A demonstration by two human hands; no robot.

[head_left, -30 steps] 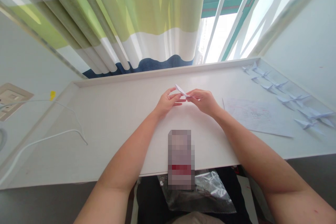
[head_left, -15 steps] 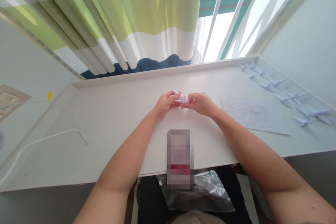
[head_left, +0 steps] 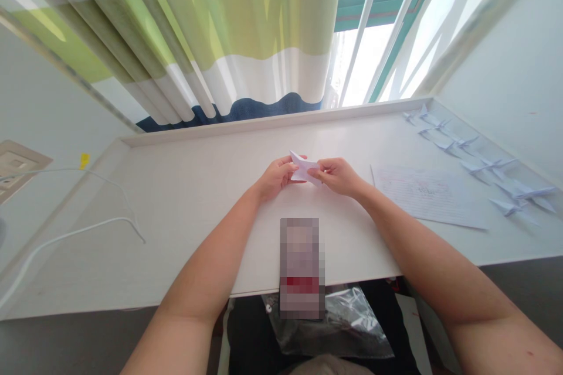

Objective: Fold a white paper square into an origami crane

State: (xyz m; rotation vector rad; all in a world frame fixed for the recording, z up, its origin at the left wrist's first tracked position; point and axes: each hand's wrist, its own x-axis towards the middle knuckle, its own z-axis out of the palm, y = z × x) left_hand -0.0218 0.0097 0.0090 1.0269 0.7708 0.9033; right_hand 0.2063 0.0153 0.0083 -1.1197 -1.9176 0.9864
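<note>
A small folded piece of white paper (head_left: 303, 167) is held just above the white desk (head_left: 185, 205), near its middle. My left hand (head_left: 275, 177) pinches its left side with thumb and fingers closed. My right hand (head_left: 336, 176) pinches its right side, fingers curled. The paper now shows a broad flat face with a pointed tip up left.
A written sheet (head_left: 424, 194) lies right of my hands. Several folded paper cranes (head_left: 479, 165) line the desk's right edge. A white cable (head_left: 83, 228) crosses the left side. A blurred phone-like object (head_left: 301, 266) sits at the near edge, a plastic bag (head_left: 334, 328) below.
The paper went from a thin edge-on sliver to a wider flat face between my fingers. Both hands stayed close together over the same spot on the desk.
</note>
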